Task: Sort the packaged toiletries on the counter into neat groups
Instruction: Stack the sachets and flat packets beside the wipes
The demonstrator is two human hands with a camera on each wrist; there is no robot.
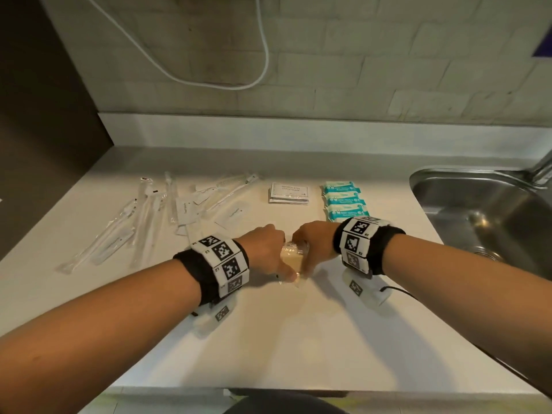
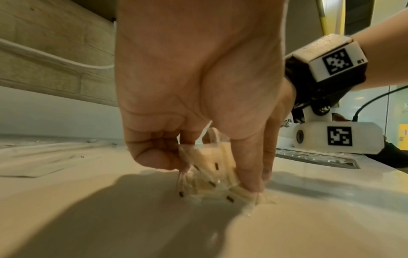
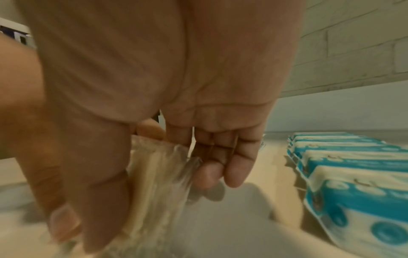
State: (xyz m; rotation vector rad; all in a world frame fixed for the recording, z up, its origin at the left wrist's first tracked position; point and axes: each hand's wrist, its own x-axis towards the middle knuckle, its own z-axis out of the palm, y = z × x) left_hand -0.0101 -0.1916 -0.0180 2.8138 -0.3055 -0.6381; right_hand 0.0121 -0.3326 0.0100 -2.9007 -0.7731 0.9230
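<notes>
A small stack of cream packets in clear wrap (image 1: 294,258) stands on edge on the white counter (image 1: 298,339), at its middle. My left hand (image 1: 276,255) grips the stack from the left, and my right hand (image 1: 307,252) grips it from the right. In the left wrist view the left hand (image 2: 205,167) has its curled fingers (image 2: 154,157) on one side of the packets (image 2: 212,162) and its thumb on the other. The blurred right wrist view shows the right hand (image 3: 159,183) pinching the packets (image 3: 152,176) between thumb and fingers.
Long clear-wrapped toothbrush packs (image 1: 143,219) lie scattered at the left. White shampoo sachets (image 1: 289,193) are stacked behind the hands. Teal packs (image 1: 343,201) (image 3: 353,174) sit in a row to their right. A steel sink (image 1: 484,216) lies far right.
</notes>
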